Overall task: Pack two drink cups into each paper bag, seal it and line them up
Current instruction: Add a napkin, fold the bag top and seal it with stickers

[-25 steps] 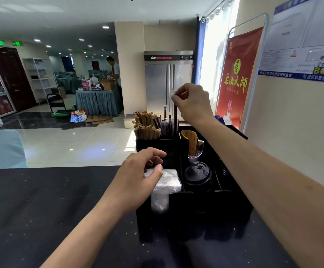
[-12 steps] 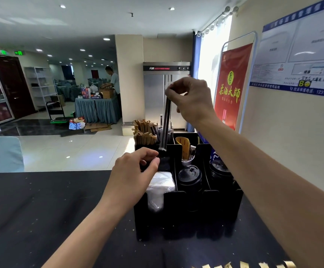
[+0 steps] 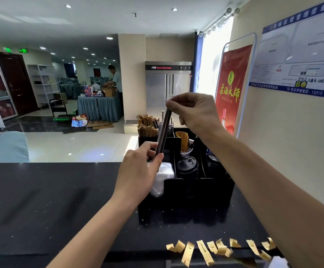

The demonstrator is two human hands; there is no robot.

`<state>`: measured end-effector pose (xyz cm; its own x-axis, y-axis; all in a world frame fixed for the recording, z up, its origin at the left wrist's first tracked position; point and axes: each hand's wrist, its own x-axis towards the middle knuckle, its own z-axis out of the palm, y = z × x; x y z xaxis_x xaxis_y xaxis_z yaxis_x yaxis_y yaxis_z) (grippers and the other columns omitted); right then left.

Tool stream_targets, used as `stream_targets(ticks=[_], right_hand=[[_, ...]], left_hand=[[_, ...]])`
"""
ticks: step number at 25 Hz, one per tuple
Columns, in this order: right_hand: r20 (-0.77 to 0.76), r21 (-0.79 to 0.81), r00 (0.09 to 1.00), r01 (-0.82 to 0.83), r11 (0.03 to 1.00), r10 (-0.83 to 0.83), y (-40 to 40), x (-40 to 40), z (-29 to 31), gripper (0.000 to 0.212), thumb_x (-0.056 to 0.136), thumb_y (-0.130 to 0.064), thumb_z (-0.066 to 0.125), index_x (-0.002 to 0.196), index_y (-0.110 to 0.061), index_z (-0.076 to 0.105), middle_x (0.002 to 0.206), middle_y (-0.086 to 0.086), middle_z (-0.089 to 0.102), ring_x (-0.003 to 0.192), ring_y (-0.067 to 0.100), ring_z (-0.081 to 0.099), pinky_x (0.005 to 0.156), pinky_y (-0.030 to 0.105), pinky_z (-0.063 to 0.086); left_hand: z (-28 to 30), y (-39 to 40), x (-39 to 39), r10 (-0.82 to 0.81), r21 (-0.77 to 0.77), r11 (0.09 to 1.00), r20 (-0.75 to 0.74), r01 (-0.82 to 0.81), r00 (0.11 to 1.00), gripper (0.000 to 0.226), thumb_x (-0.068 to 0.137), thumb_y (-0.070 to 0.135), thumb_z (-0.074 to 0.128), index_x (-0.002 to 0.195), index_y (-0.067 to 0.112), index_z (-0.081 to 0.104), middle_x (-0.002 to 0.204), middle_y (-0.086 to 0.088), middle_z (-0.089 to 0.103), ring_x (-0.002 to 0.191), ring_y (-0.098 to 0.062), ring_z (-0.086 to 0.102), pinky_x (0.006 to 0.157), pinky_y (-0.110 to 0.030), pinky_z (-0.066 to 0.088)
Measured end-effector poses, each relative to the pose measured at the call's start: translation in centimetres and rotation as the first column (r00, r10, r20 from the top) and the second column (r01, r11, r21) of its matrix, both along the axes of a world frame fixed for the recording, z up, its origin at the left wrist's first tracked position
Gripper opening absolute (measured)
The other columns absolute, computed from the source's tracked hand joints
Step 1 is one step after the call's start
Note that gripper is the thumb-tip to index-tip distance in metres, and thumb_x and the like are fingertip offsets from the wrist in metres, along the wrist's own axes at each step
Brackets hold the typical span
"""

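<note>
Black and glossy, the bench (image 3: 41, 200) carries a black divided organiser (image 3: 186, 192) against its right edge, by the wall. Both hands work above it. The right hand (image 3: 194, 111) is raised, thumb and fingertips pinching the top of a bundle of dark wrapped straws (image 3: 164, 132). The left hand (image 3: 138, 171) pinches the lower end of the same bundle just above the organiser — probably to steady it so the straws come clear of their compartment together rather than fanning out.

Straws likely go in with the drinks, which would explain fetching them first. No paper bag shows in this view, and whether any are packed cannot be told. Cups with black lids (image 3: 187, 165) stand in the organiser's middle compartment, more dark lids in the one to its right. A white plastic-wrapped bundle (image 3: 163, 178) fills the compartment under the left hand, and brown paper-wrapped sticks (image 3: 146, 126) stand at the organiser's far left corner.

Along the bench's near edge on the right, gold stickers (image 3: 213, 248) hang in a row — presumably set out there for sealing bags.
</note>
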<state>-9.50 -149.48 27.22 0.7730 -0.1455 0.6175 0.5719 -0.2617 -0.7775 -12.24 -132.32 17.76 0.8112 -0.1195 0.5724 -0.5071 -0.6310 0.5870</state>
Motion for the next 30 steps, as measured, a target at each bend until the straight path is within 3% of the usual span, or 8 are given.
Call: stream_targets(ticks=[6, 9, 15, 20, 24, 27, 30], right_hand=[[-0.062, 0.046, 0.997, -0.038, 0.998, 0.041, 0.1, -3.0, -1.0, 0.016, 0.084, -0.014, 0.082, 0.096, -0.005, 0.077, 0.085, 0.013, 0.077, 0.047, 0.012, 0.055, 0.048, 0.020, 0.048], [-0.078, 0.100, 0.993, -0.078, 0.992, 0.086, 0.2, -4.3, -1.8, 0.020, 0.083, -0.015, 0.083, 0.098, -0.003, 0.076, 0.083, 0.008, 0.078, 0.047, 0.011, 0.059, 0.047, 0.019, 0.049], [-0.175, 0.143, 0.970, -0.147, 0.979, 0.171, 0.1, -6.6, -4.6, 0.033, 0.086, -0.025, 0.079, 0.112, -0.005, 0.072, 0.085, 0.001, 0.076, 0.061, 0.014, 0.065, 0.056, 0.024, 0.051], [-0.246, 0.162, 0.943, -0.187, 0.969, 0.224, -0.9, -9.3, -8.6, 0.022, 0.095, -0.023, 0.070, 0.114, -0.012, 0.075, 0.095, 0.006, 0.076, 0.071, 0.015, 0.067, 0.067, 0.027, 0.053], [-0.241, 0.168, 0.923, -0.265, 0.949, 0.301, -1.1, -12.0, -11.4, 0.031, 0.097, -0.031, 0.065, 0.120, -0.013, 0.074, 0.105, 0.010, 0.074, 0.079, 0.016, 0.063, 0.075, 0.029, 0.052], [-0.225, 0.220, 0.918, -0.277, 0.935, 0.325, -0.7, -14.2, -13.2, 0.032, 0.093, -0.031, 0.067, 0.119, -0.013, 0.075, 0.093, 0.007, 0.071, 0.079, 0.016, 0.062, 0.076, 0.031, 0.052], [-0.249, 0.241, 0.924, -0.231, 0.943, 0.290, -0.7, -16.3, -14.6, 0.034, 0.086, -0.032, 0.071, 0.113, -0.012, 0.077, 0.091, 0.003, 0.073, 0.076, 0.015, 0.063, 0.077, 0.035, 0.052]], left_hand=[[-0.6, 0.4, -3.1, -0.080, -0.045, 0.996, -0.026, 0.079, 0.996, 0.021, 0.097, 0.026, 0.066, 0.118, 0.026, 0.068, 0.085, 0.019, 0.067, 0.080, -0.001, 0.065, 0.074, -0.020, 0.055], [-1.2, 0.6, -4.6, -0.183, -0.138, 0.976, -0.095, 0.169, 0.978, 0.017, 0.097, 0.022, 0.064, 0.112, 0.031, 0.068, 0.084, 0.014, 0.071, 0.081, -0.003, 0.068, 0.077, -0.029, 0.060], [-2.9, 0.8, -7.4, -0.336, -0.265, 0.922, -0.192, 0.281, 0.922, 0.022, 0.100, 0.020, 0.060, 0.115, 0.033, 0.068, 0.087, 0.011, 0.073, 0.082, -0.005, 0.067, 0.070, -0.014, 0.050], [-3.6, 1.5, -9.1, -0.380, -0.279, 0.906, -0.210, 0.317, 0.901, 0.024, 0.101, 0.021, 0.058, 0.121, 0.031, 0.067, 0.090, 0.008, 0.073, 0.087, -0.008, 0.068, 0.075, -0.021, 0.054], [-4.5, 1.6, -10.4, -0.455, -0.289, 0.878, -0.250, 0.383, 0.855, 0.023, 0.102, 0.021, 0.057, 0.119, 0.033, 0.069, 0.091, 0.006, 0.074, 0.089, -0.015, 0.069, 0.078, -0.032, 0.056], [-5.6, 1.5, -11.8, -0.510, -0.299, 0.851, -0.270, 0.433, 0.816, 0.023, 0.103, 0.018, 0.056, 0.117, 0.029, 0.069, 0.090, 0.002, 0.074, 0.085, -0.012, 0.069, 0.073, -0.023, 0.056], [-7.2, 1.4, -13.3, -0.536, -0.320, 0.836, -0.302, 0.445, 0.789, 0.022, 0.103, 0.016, 0.056, 0.115, 0.028, 0.070, 0.091, 0.000, 0.074, 0.086, -0.019, 0.072, 0.077, -0.032, 0.060]])
